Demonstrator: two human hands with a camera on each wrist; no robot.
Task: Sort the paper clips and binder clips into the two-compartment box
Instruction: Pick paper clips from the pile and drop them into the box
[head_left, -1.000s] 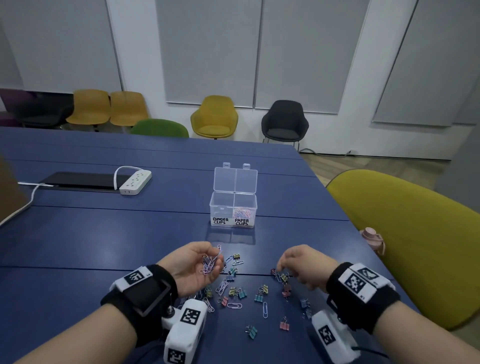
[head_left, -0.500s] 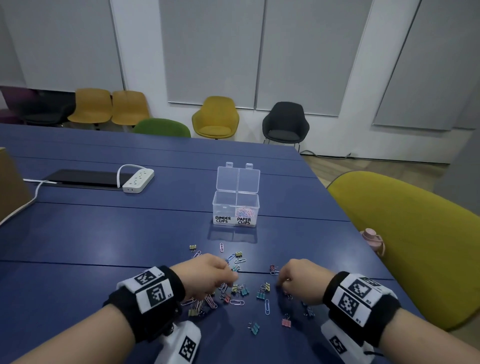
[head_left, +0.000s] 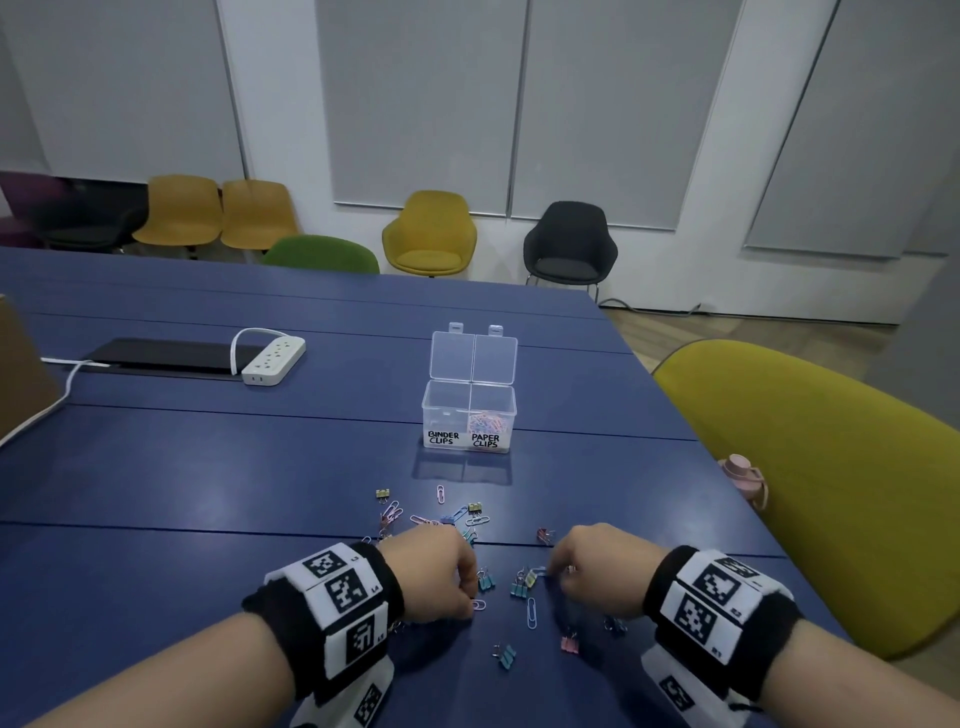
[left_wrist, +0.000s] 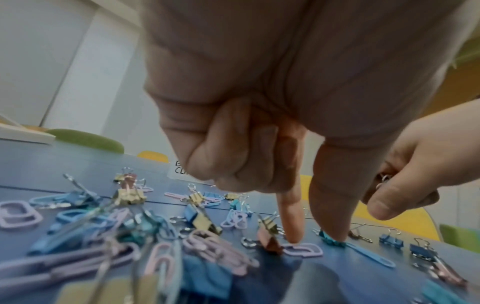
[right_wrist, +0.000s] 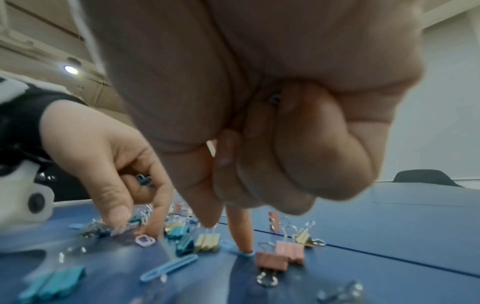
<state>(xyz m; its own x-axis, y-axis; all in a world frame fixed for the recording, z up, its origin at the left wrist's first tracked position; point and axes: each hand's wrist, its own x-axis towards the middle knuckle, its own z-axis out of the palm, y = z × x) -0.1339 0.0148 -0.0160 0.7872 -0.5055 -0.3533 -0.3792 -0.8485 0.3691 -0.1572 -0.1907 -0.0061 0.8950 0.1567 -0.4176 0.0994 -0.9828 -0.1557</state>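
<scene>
i see the box (head_left: 469, 415) standing a little above the middle of the head view, on the blue table (head_left: 208, 467), with its two clear lids open and standing up behind it. its left compartment, with the label "binder clips", looks empty to me. the right compartment, with the label "paper clips", has already a small heap of pastel paper clips (head_left: 488, 422) inside.

so i judge the task is only at an early part: some paper clips are sorted, no binder clip is in the box as far as i can see. most of the work is left, because a loose pile of clips (head_left: 447, 519) lies on the table below the box, in the lower middle of the frame, well apart from it, both kinds mixed together.

my left hand (head_left: 434, 577) is low in the frame, on the left side of the pile. in the left wrist view the index finger and thumb point down and touch the table beside a lilac paper clip (left_wrist: 302, 250), not yet closed on it; the other fingers are curled in, and i cannot tell whether they keep something.

my right hand (head_left: 597, 569) is on the right side of the pile. its outer fingers are curled around metal, i think binder clips (left_wrist: 384, 180), and its index finger presses on a blue clip (right_wrist: 246, 253).
</scene>
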